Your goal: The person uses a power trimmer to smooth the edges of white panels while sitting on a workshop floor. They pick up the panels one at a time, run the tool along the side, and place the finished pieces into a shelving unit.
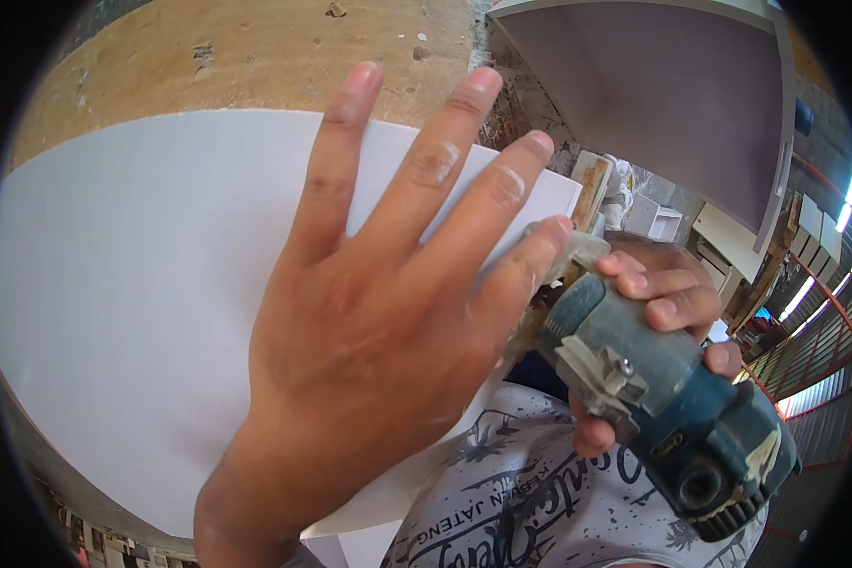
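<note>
My left hand (379,312) is stretched over a white panel (133,284), its back showing and its fingers spread, with nothing in it. Several fingertips reach past the panel's edge in the picture; I cannot tell whether the palm touches the surface. Pale dust marks some of its knuckles. At the panel's right-hand edge, my right hand (677,298) wraps round the body of a teal and grey trim router (672,398). The tool is tilted, with its base end toward the panel, but my left hand partly hides where they meet.
Beyond the panel lies a worn, tan wooden surface (227,57) with chips and stains. A grey open cabinet box (672,95) stands at the far right. White boards and offcuts (653,218) lie below it. My patterned shirt (511,473) is close under the router.
</note>
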`<state>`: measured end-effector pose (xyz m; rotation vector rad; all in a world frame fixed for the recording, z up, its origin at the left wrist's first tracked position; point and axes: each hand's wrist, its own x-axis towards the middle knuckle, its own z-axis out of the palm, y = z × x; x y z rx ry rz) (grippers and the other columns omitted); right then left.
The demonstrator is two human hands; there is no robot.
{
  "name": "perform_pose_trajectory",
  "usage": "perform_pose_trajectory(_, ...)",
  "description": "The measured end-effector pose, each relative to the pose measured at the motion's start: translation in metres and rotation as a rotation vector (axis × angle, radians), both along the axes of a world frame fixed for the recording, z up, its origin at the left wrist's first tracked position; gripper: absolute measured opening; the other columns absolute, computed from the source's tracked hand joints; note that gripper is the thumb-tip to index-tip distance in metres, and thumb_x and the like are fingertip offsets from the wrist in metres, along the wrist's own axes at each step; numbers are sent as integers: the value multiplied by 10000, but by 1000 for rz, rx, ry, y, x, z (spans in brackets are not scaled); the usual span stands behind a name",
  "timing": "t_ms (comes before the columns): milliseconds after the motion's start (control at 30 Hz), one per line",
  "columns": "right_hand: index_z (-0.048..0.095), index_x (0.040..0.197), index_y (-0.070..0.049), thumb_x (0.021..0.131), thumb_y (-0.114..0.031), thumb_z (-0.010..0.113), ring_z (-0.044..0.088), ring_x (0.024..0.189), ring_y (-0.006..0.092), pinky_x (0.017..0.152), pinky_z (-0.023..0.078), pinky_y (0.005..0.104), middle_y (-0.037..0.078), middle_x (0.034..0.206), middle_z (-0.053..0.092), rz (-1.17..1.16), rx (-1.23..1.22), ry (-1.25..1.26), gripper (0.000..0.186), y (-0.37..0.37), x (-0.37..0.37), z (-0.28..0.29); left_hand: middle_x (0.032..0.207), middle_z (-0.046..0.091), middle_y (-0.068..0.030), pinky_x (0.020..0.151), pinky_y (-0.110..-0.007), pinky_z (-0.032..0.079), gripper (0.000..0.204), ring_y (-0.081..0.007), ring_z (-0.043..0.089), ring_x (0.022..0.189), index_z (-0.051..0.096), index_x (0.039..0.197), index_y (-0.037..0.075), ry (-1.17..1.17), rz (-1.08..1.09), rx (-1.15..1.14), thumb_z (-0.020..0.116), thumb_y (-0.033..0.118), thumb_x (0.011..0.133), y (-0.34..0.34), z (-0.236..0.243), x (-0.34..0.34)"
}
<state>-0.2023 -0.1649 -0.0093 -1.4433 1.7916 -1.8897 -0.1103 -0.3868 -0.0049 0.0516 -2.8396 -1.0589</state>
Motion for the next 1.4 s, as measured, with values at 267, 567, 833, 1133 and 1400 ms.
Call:
perform_pose_trajectory(267, 352, 1479, -182, 708, -188, 979, 586, 1204, 434, 1014, 532, 643, 231, 1265, 527, -80, -22, -102, 994, -9, 8, 9, 1408, 640, -32, 1255, -640, 160, 489, -327, 498, 1433, 754, 1161, 237, -47, -19, -13, 476, 569, 934, 1, 3, -10)
perform_pose_trajectory(567, 419, 1429, -182, 692, -118, 973, 592, 1168, 428, 967, 543, 663, 202, 1229, 556, -167, 15, -148, 924, -15, 17, 20, 1417, 646, 26, 1269, -637, 127, 485, -317, 504, 1431, 706, 1190, 345, -153, -63, -65, 388, 631, 963, -14, 5, -6)
perform_pose_trajectory(833, 455, 1369, -179, 696, -86, 954, 602, 1100, 414, 898, 551, 678, 178, 1161, 577, -288, 44, -168, 843, -22, 27, 20, 1424, 638, 78, 1275, -634, 145, 446, -308, 526, 1410, 617, 1298, 443, -1, -48, -180, 503, 658, 925, 3, -16, 4)
perform_pose_trajectory(1133, 463, 1342, -186, 761, -124, 913, 612, 1042, 380, 850, 573, 657, 145, 1109, 574, -398, 53, -161, 736, -32, 38, 23, 1426, 633, 101, 1281, -618, 162, 433, -300, 559, 1376, 597, 1319, 466, -264, -18, -88, 652, 566, 902, 1, 14, -4)
perform_pose_trajectory(1400, 459, 1352, -189, 757, -107, 912, 612, 1052, 386, 857, 571, 663, 151, 1121, 574, -368, 56, -152, 752, -31, 37, 25, 1437, 631, 94, 1285, -609, 160, 441, -306, 550, 1388, 598, 1316, 441, -275, -10, -10, 686, 518, 891, -3, 15, -5)
